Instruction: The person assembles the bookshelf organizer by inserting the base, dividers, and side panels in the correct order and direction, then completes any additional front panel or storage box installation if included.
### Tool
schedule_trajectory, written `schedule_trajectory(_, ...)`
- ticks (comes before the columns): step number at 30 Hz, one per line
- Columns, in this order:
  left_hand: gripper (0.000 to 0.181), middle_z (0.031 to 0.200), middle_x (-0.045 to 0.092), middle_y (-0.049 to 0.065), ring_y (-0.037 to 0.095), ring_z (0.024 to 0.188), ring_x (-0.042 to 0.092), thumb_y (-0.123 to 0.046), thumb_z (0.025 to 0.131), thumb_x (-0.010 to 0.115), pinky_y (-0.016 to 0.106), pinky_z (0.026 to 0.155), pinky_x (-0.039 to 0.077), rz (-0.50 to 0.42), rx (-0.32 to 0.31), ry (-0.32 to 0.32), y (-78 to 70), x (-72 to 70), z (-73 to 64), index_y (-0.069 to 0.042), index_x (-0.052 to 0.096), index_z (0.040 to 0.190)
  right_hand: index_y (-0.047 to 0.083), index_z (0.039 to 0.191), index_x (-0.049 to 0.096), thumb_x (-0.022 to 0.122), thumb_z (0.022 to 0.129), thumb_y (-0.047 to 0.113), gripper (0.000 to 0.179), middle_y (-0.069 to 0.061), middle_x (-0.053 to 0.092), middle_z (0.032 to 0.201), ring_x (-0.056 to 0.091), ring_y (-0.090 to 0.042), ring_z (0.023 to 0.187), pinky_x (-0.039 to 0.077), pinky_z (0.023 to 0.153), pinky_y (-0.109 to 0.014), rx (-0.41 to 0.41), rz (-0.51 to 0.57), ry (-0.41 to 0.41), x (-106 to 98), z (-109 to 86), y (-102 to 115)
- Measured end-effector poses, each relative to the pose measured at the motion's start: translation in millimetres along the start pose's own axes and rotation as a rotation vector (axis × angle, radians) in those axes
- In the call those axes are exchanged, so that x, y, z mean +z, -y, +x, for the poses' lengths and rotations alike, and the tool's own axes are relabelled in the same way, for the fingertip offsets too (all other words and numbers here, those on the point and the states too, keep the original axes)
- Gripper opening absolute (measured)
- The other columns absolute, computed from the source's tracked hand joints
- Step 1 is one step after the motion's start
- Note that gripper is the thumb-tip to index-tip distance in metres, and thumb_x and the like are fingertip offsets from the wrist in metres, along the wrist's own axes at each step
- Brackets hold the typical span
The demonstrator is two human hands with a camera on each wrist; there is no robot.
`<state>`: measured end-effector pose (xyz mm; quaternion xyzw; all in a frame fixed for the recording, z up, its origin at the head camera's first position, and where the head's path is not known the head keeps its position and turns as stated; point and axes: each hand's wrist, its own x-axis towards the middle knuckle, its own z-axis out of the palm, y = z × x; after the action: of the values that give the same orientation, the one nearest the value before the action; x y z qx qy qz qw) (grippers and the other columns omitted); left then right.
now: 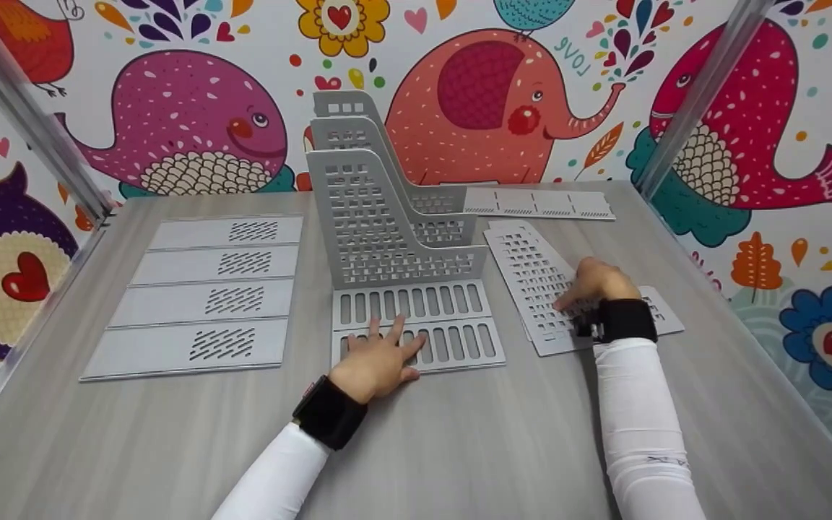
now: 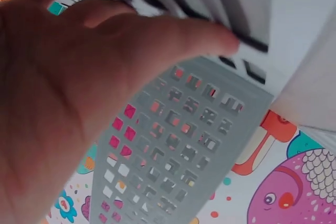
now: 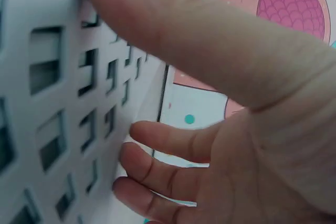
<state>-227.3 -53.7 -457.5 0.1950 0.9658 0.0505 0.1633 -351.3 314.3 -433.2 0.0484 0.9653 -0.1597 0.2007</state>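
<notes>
My left hand (image 1: 373, 365) rests with fingers spread on a grey slotted panel (image 1: 452, 322) lying on the table. Behind that panel stand 3 grey perforated side panels (image 1: 326, 217) with sloping front edges, one behind another. In the left wrist view, the thumb touches the slotted panel and an upright perforated panel (image 2: 173, 124) shows beyond it. To the right, my right hand (image 1: 600, 282) grips a flat-lying perforated side panel (image 1: 524, 289) by its slanted edge. The right wrist view has the thumb on its holed face (image 3: 71, 87) and curled fingers along the edge.
Several plain grey panels (image 1: 156, 296) with slanted slots lie in a row on the left. A narrow grey strip (image 1: 553, 204) lies at the back right. A printed wall (image 1: 344, 72) with cartoon animals bounds the table's back, and metal posts stand at both rear corners.
</notes>
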Motion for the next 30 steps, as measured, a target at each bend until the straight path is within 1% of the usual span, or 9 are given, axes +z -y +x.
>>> schedule_trajectory(3, 0.059, 0.168, 0.022, 0.01, 0.048, 0.152, 0.021, -0.046, 0.1, 0.052, 0.073, 0.109, 0.033, 0.003, 0.002, -0.015, 2.1, 2.2, 1.8, -0.031, 0.038, 0.155, -0.005, 0.106, 0.054, 0.086, 0.075, 0.034, 0.059, -0.01, 0.05, 0.092, 0.049, -0.026, 0.083, 0.045, 0.071, -0.035, -0.005, 0.037, -0.004, 2, 1.4, -5)
schedule_trajectory(8, 0.057, 0.167, 0.026, 0.01, 0.046, 0.151, 0.025, -0.046, 0.1, 0.052, 0.073, 0.109, 0.034, 0.016, -0.013, -0.052, 4.4, 5.0, 3.0, -0.032, 0.04, 0.154, -0.007, 0.105, 0.066, 0.083, 0.077, 0.027, 0.047, -0.011, 0.059, 0.093, 0.053, -0.025, 0.083, 0.047, 0.072, -0.033, -0.01, 0.053, 0.007, 2, 1.9, -10)
schedule_trajectory(12, 0.056, 0.167, 0.024, 0.01, 0.047, 0.151, 0.022, -0.045, 0.101, 0.051, 0.075, 0.108, 0.033, -0.014, -0.037, -0.053, 5.7, 5.8, 3.9, -0.033, 0.039, 0.154, -0.012, 0.116, 0.063, 0.083, 0.078, 0.031, 0.061, -0.016, 0.061, 0.101, 0.055, -0.028, 0.088, 0.049, 0.075, -0.036, 0.005, 0.067, 0.022, -1, 0.4, -13)
schedule_trajectory(14, 0.056, 0.168, 0.023, 0.01, 0.048, 0.152, 0.021, -0.044, 0.101, 0.051, 0.076, 0.108, 0.032, -0.033, -0.044, -0.047, 6.2, 5.6, 4.3, -0.033, 0.039, 0.154, -0.012, 0.116, 0.063, 0.083, 0.078, 0.033, 0.062, -0.015, 0.06, 0.099, 0.054, -0.027, 0.086, 0.049, 0.073, -0.034, 0.008, 0.062, 0.029, -1, 0.7, -15)
schedule_trajectory(19, 0.055, 0.168, 0.021, 0.01, 0.05, 0.152, 0.018, -0.043, 0.102, 0.051, 0.077, 0.108, 0.031, -0.066, -0.048, -0.035, 7.0, 3.1, 5.2, -0.034, 0.038, 0.155, -0.003, 0.097, 0.066, 0.082, 0.079, 0.035, 0.045, -0.006, 0.057, 0.083, 0.055, -0.022, 0.076, 0.046, 0.064, -0.029, -0.004, 0.055, 0.088, -4, 0.7, -19)
schedule_trajectory(21, 0.055, 0.168, 0.021, 0.01, 0.05, 0.152, 0.018, -0.044, 0.102, 0.052, 0.077, 0.109, 0.03, -0.071, -0.049, -0.036, 7.3, 2.4, 5.5, -0.033, 0.039, 0.155, 0.001, 0.089, 0.066, 0.082, 0.08, 0.035, 0.039, -0.004, 0.057, 0.078, 0.055, -0.02, 0.072, 0.046, 0.062, -0.028, -0.014, 0.053, 0.119, -4, 0.4, -20)
schedule_trajectory(23, 0.055, 0.168, 0.02, 0.01, 0.05, 0.152, 0.018, -0.044, 0.102, 0.051, 0.077, 0.109, 0.03, -0.074, -0.05, -0.035, 7.2, 2.1, 5.7, -0.034, 0.038, 0.155, 0.003, 0.085, 0.065, 0.083, 0.08, 0.035, 0.037, -0.003, 0.057, 0.077, 0.056, -0.02, 0.071, 0.045, 0.061, -0.028, -0.021, 0.053, 0.14, -5, 0.2, -22)
schedule_trajectory(27, 0.055, 0.168, 0.02, 0.01, 0.05, 0.152, 0.017, -0.044, 0.102, 0.052, 0.077, 0.109, 0.029, -0.083, -0.051, -0.034, 6.7, 0.9, 5.6, -0.033, 0.039, 0.155, 0.005, 0.083, 0.062, 0.083, 0.079, 0.036, 0.038, -0.002, 0.055, 0.077, 0.054, -0.019, 0.071, 0.044, 0.062, -0.027, -0.063, 0.02, 0.154, -7, -0.4, -23)
schedule_trajectory(30, 0.056, 0.168, 0.02, 0.01, 0.049, 0.152, 0.017, -0.044, 0.102, 0.051, 0.077, 0.108, 0.03, -0.079, -0.052, -0.024, 6.7, 0.6, 5.9, -0.033, 0.038, 0.155, 0.002, 0.087, 0.06, 0.083, 0.078, 0.039, 0.044, -0.003, 0.053, 0.079, 0.052, -0.02, 0.074, 0.044, 0.063, -0.027, -0.089, 0.012, 0.158, -10, -2.6, -25)
